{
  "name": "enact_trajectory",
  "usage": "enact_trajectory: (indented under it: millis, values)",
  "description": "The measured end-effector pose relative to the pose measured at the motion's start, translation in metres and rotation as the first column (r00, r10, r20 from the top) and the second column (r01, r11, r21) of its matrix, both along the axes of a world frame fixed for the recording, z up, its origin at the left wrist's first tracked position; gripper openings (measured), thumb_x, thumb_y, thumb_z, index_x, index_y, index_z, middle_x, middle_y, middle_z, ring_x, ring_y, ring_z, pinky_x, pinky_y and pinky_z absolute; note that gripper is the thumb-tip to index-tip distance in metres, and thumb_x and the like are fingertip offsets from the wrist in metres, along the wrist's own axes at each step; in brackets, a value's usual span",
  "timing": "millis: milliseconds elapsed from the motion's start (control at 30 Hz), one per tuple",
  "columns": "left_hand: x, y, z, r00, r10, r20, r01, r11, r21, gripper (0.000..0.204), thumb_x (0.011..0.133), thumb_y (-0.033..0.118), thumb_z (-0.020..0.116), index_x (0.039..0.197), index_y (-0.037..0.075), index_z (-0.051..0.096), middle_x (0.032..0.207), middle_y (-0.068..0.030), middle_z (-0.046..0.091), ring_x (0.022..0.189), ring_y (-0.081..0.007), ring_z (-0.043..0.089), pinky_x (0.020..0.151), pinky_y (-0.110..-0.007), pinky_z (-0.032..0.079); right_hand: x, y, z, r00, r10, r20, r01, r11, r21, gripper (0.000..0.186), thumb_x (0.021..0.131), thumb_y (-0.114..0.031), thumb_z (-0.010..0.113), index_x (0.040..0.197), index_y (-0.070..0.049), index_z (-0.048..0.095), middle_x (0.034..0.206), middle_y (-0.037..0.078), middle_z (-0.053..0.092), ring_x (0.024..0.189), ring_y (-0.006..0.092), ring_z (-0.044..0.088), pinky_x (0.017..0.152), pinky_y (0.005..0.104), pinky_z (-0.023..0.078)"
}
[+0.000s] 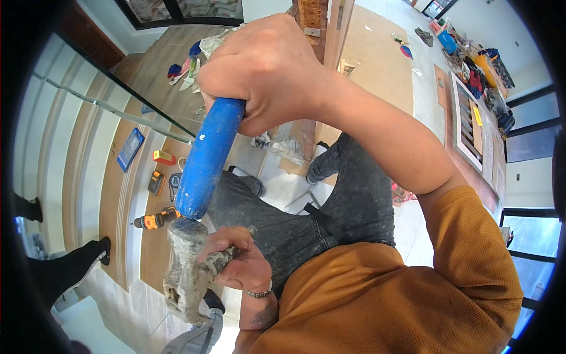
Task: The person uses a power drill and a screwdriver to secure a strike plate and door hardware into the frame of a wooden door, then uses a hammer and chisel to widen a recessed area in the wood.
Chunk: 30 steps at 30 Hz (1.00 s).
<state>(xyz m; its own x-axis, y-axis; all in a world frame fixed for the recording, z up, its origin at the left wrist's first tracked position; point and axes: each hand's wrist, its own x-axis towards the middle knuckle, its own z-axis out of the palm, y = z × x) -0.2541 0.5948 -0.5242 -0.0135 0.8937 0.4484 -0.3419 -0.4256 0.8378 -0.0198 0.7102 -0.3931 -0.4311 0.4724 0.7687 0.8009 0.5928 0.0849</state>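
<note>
Blue scuffed handle point(210, 158), head view: slants down from the right hand point(265, 74), fingers closed round its upper end. Left hand point(240, 259), wristwatch point(257, 294) on, pinches a crusted grey hammer-like tool point(186, 265) between thumb and fingers. Tool's round face sits right under handle's lower end; can't tell if they touch. Both are held up, left of the person's dark trousers point(283, 218). Wooden steps point(121, 206) behind, on the left: orange-and-black drill point(154, 220) near the tool, then battery pack point(156, 183), red-and-yellow box point(164, 157), blue flat panel point(130, 149) further up. Glass pane point(127, 76) above the steps. Another person's dark-clad leg point(68, 265) at far left.
</note>
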Motion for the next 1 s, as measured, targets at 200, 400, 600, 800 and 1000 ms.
enact_trajectory:
  millis: [200, 400, 600, 800, 1000]
  values:
    - [0.0, -0.002, -0.005, 0.987, -0.018, 0.158, 0.002, 0.995, 0.102, 0.055, 0.1, 0.058, 0.049, 0.113, 0.005, 0.044, 0.079, -0.0086, 0.051, 0.063, -0.0175, 0.047, 0.056, -0.03, 0.042, 0.0, -0.001, 0.001, 1.0, 0.004, 0.005, -0.004, 1.0, -0.003, 0.024, 0.047, -0.017, 0.075, 0.063, -0.02, 0.058, 0.058, -0.003, 0.053, 0.057, 0.0217, 0.06, 0.047, 0.0369, 0.043]
    - [-0.009, -0.001, -0.003, 0.998, -0.062, -0.033, 0.061, 0.997, -0.038, 0.052, 0.1, 0.056, 0.051, 0.114, 0.006, 0.045, 0.077, -0.0093, 0.052, 0.061, -0.0205, 0.05, 0.056, -0.032, 0.044, -0.003, 0.003, 0.0, 1.0, -0.004, 0.027, 0.004, 1.0, -0.013, 0.025, 0.049, -0.024, 0.077, 0.053, -0.018, 0.053, 0.057, 0.001, 0.057, 0.057, 0.0253, 0.064, 0.047, 0.0382, 0.043]
    - [-0.003, -0.002, -0.007, 0.983, -0.065, 0.169, 0.053, 0.996, 0.076, 0.051, 0.099, 0.055, 0.053, 0.116, 0.007, 0.047, 0.078, -0.0088, 0.053, 0.06, -0.0196, 0.049, 0.056, -0.032, 0.043, -0.002, 0.002, -0.003, 1.0, 0.022, 0.013, -0.022, 1.0, -0.01, 0.027, 0.048, -0.023, 0.075, 0.054, -0.018, 0.05, 0.055, 0.0, 0.053, 0.056, 0.0254, 0.061, 0.046, 0.04, 0.04]
    - [-0.007, -0.007, -0.002, 0.983, -0.107, 0.146, 0.092, 0.99, 0.11, 0.049, 0.099, 0.056, 0.053, 0.114, 0.009, 0.047, 0.076, -0.0068, 0.048, 0.062, -0.0159, 0.042, 0.054, -0.03, 0.035, 0.002, 0.001, -0.001, 0.997, 0.081, 0.006, -0.082, 0.997, 0.013, 0.022, 0.05, -0.017, 0.076, 0.064, -0.022, 0.061, 0.059, -0.004, 0.054, 0.056, 0.021, 0.059, 0.05, 0.0359, 0.044]
    - [0.001, -0.007, -0.009, 0.997, -0.078, 0.008, 0.078, 0.996, -0.035, 0.049, 0.1, 0.056, 0.052, 0.114, 0.01, 0.048, 0.074, -0.0082, 0.049, 0.062, -0.0163, 0.042, 0.052, -0.03, 0.035, 0.005, -0.001, 0.0, 0.998, 0.064, 0.025, -0.065, 0.998, 0.018, 0.022, 0.05, -0.016, 0.077, 0.064, -0.022, 0.06, 0.06, -0.003, 0.055, 0.056, 0.0211, 0.06, 0.05, 0.0356, 0.044]
